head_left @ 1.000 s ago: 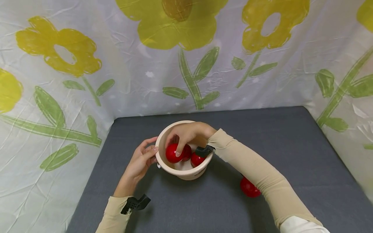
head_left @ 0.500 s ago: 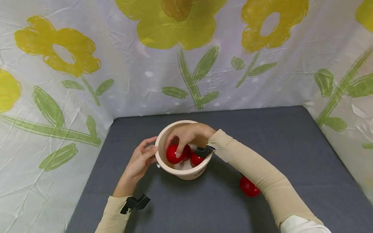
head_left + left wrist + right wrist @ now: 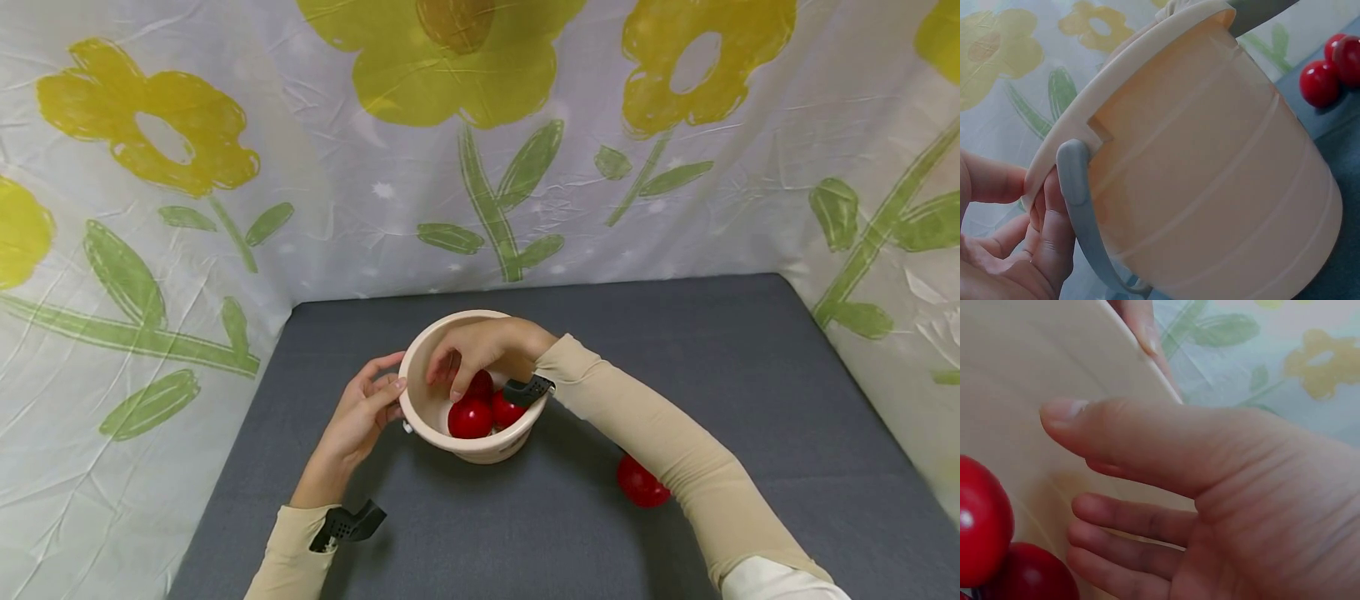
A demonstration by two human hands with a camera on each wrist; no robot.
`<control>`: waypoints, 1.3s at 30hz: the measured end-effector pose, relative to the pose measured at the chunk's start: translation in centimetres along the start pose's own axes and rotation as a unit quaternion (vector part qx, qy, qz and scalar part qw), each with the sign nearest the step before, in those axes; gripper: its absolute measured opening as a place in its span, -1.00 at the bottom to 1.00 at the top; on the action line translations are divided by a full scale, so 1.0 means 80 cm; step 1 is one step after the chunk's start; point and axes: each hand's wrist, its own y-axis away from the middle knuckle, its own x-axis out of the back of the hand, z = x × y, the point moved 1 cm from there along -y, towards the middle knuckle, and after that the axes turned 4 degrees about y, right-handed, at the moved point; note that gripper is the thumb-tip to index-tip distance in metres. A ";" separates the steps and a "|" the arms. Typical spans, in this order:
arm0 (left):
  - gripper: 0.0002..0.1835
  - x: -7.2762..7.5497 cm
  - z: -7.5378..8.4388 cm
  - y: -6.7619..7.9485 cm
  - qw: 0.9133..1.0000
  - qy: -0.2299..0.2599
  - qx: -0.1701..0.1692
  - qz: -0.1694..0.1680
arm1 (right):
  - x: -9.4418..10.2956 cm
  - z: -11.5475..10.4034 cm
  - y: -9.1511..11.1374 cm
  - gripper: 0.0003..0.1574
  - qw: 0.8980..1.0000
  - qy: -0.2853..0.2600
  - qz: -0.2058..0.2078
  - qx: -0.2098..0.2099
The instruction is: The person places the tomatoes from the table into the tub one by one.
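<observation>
A cream bucket point(image 3: 483, 457) with a grey handle point(image 3: 1085, 206) stands tilted on the dark table. My left hand point(image 3: 367, 408) pinches its rim at the left, the thumb on one side and fingers on the other. Inside lie three glossy red balls; the nearest red ball point(image 3: 470, 418) touches the others at the bottom. Over them, within the bucket, my right hand point(image 3: 483, 350) is spread with nothing between thumb and fingers. In the right wrist view, a red ball point(image 3: 982, 522) sits apart from the fingertips point(image 3: 1088, 506).
Another red ball point(image 3: 642, 482) lies on the dark grey table point(image 3: 570, 533), partly under the right forearm. The left wrist view has several red balls point(image 3: 1319, 84) close together beyond the bucket. A flowered curtain point(image 3: 337, 208) hangs behind the table.
The right hand has let go of the red ball, which has dropped down and rightward against the others in the bucket. The left hand still holds the rim.
</observation>
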 end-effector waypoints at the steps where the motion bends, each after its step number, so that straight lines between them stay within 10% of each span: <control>1: -0.49 0.000 0.000 0.000 1.000 0.000 0.000 0.000 | 0.000 0.000 0.000 -0.39 1.000 0.002 0.000 0.003; 22: -0.46 -0.001 0.000 0.001 1.000 -0.006 0.000 0.001 | 0.023 -0.017 0.041 -0.43 0.998 -0.032 0.043 0.026; 39: -0.48 -0.001 -0.001 0.000 1.000 -0.009 -0.002 0.009 | 0.042 -0.011 0.162 -0.38 0.989 -0.028 0.146 0.005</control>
